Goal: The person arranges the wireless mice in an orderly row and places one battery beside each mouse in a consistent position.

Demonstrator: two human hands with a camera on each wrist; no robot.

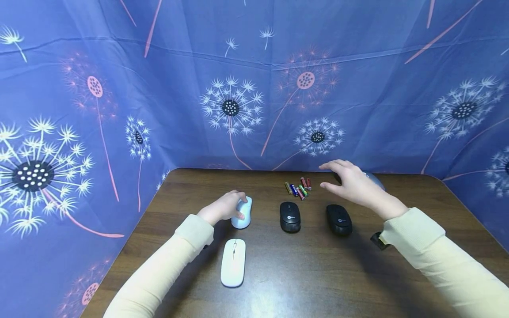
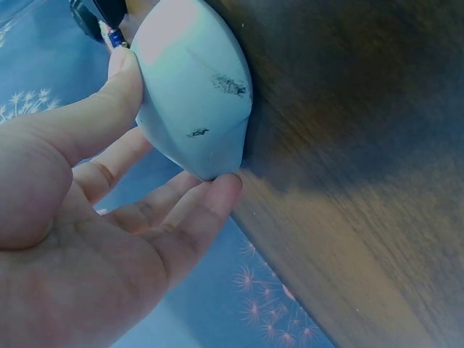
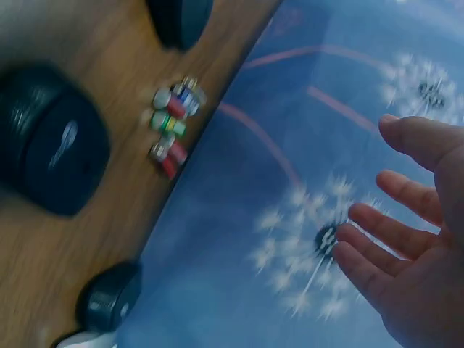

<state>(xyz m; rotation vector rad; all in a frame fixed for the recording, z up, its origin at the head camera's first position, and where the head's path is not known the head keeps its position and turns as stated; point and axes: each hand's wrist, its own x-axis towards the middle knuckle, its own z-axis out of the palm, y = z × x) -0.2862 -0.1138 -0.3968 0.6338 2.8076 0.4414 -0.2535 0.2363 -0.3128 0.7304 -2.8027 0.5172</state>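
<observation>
While right grip (image 1: 350,184) spreads empty, left (image 1: 225,207) pinches mouse (image 2: 192,72) whose smudges (image 2: 229,85) head view hides.

Six mice (image 1: 290,217), at least six batteries (image 1: 303,191), two hands (image 1: 224,206) (image 1: 350,183), one table (image 1: 314,265).

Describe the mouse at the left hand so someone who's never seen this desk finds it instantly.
On the brown wooden table, go to the person's left hand. The pale blue mouse is between its thumb and fingers, just beyond the white mouse and left of a black mouse. Unlike those two neighbours, it is pale blue and gripped by a hand.
</observation>
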